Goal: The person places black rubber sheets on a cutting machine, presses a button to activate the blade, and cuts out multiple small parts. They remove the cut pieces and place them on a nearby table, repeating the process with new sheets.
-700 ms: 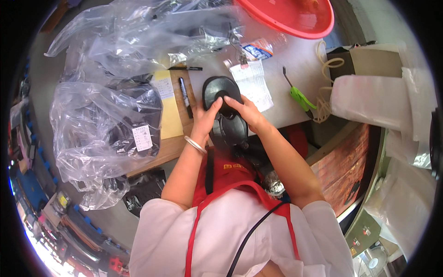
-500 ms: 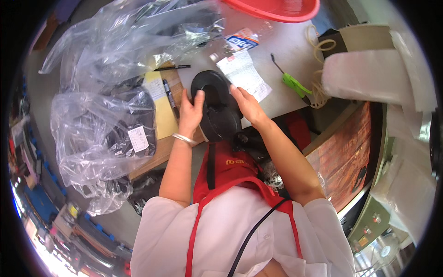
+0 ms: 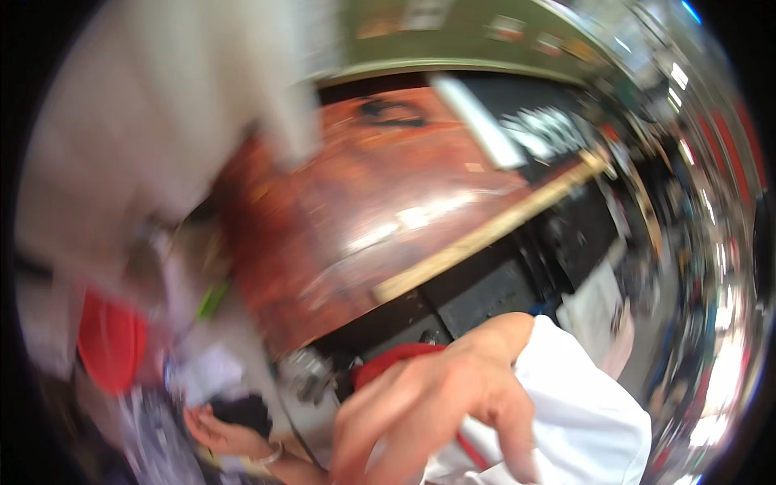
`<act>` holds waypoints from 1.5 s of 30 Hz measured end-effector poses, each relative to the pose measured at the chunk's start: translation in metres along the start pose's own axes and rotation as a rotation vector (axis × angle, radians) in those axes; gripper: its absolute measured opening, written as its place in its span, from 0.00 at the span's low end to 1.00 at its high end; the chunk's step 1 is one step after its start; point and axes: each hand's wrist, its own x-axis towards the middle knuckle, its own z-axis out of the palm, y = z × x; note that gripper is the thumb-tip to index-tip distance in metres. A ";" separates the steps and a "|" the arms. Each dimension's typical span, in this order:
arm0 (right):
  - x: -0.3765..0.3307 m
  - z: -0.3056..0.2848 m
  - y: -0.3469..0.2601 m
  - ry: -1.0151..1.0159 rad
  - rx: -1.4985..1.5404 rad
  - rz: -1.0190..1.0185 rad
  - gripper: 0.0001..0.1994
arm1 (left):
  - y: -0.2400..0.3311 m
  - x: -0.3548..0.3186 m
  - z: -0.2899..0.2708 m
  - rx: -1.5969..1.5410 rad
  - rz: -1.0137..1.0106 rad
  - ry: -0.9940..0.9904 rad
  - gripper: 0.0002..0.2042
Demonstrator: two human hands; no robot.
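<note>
Large and blurred in the lower middle, my right hand (image 3: 440, 396) is raised close to the view. Its fingers hang loosely apart with nothing visible between them. Low on the left, my left hand (image 3: 214, 432), with a bangle at the wrist, has its fingers bent against a black slipper-shaped item (image 3: 246, 414). The item lies low over the white table (image 3: 267, 376), beside a sheet of white paper (image 3: 212, 370). Motion blur hides the item's details and the left fingertips.
A red-brown board top (image 3: 380, 202) with a pale wooden edge (image 3: 485, 234) spans the middle. Dark boxes (image 3: 485, 287) stand beneath it. On the left are a red basin (image 3: 111, 343), a green-handled tool (image 3: 212, 299) and clear plastic bags (image 3: 158, 436). Shelving lines the right.
The view has swung to the right, bringing the red-brown board to the middle. My right hand has left the black item and come up close; my left hand stays at it.
</note>
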 end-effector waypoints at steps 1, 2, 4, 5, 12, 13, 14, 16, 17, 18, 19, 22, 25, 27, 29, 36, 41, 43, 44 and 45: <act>-0.014 0.005 -0.028 0.016 -0.035 -0.187 0.42 | 0.013 -0.012 0.021 -0.102 0.045 -0.071 0.14; -0.026 0.012 -0.046 0.049 -0.017 -0.355 0.42 | 0.025 -0.030 0.041 -0.247 0.120 -0.179 0.13; -0.050 0.025 -0.087 0.117 0.000 -0.696 0.43 | 0.051 -0.052 0.093 -0.322 0.169 -0.413 0.20; -0.067 0.023 -0.110 0.113 0.032 -0.775 0.42 | 0.068 -0.074 0.120 -0.368 0.288 -0.507 0.19; -0.197 0.055 -0.287 0.301 -0.402 -1.003 0.37 | 0.266 -0.277 0.235 -0.574 0.752 -0.860 0.15; -0.206 0.061 -0.304 0.327 -0.460 -1.040 0.37 | 0.296 -0.299 0.240 -0.616 0.833 -0.898 0.15; -0.222 0.063 -0.321 0.343 -0.515 -0.992 0.37 | 0.322 -0.318 0.246 -0.648 0.907 -0.917 0.15; -0.254 0.067 -0.351 0.369 -0.629 -0.895 0.37 | 0.365 -0.347 0.254 -0.685 1.055 -0.943 0.15; -0.259 0.068 -0.358 0.410 -0.639 -0.942 0.37 | 0.381 -0.361 0.259 -0.704 1.023 -0.980 0.14; -0.269 0.065 -0.368 0.423 -0.670 -0.960 0.37 | 0.394 -0.374 0.265 -0.718 1.013 -1.022 0.14; -0.278 0.062 -0.375 0.436 -0.701 -0.977 0.38 | 0.404 -0.386 0.271 -0.729 1.001 -1.063 0.14; -0.300 0.041 -0.397 0.436 -0.780 -1.001 0.38 | 0.428 -0.420 0.296 -0.756 1.097 -1.089 0.14; -0.313 0.018 -0.416 0.484 -0.773 -1.033 0.38 | 0.446 -0.448 0.327 -0.762 1.093 -1.175 0.14; -0.327 0.000 -0.436 0.504 -0.800 -0.972 0.38 | 0.461 -0.467 0.352 -0.768 1.076 -1.198 0.15; -0.331 -0.029 -0.456 0.488 -0.838 -0.982 0.39 | 0.479 -0.483 0.379 -0.793 1.076 -1.200 0.15; -0.331 -0.147 -0.539 0.298 -0.877 -0.841 0.37 | 0.554 -0.486 0.470 -0.742 0.946 -1.282 0.15; -0.417 -0.208 -0.555 0.678 -0.949 -0.183 0.25 | 0.559 -0.459 0.490 -0.396 0.976 -1.254 0.16; -0.465 -0.251 -0.535 1.058 -1.237 0.176 0.20 | 0.545 -0.442 0.494 -0.296 0.921 -1.193 0.16; -0.487 -0.275 -0.514 1.365 -1.256 0.320 0.14 | 0.536 -0.432 0.498 -0.242 0.899 -1.175 0.17; -0.513 -0.301 -0.504 1.513 -1.167 0.532 0.14 | 0.525 -0.422 0.494 -0.109 0.914 -1.136 0.18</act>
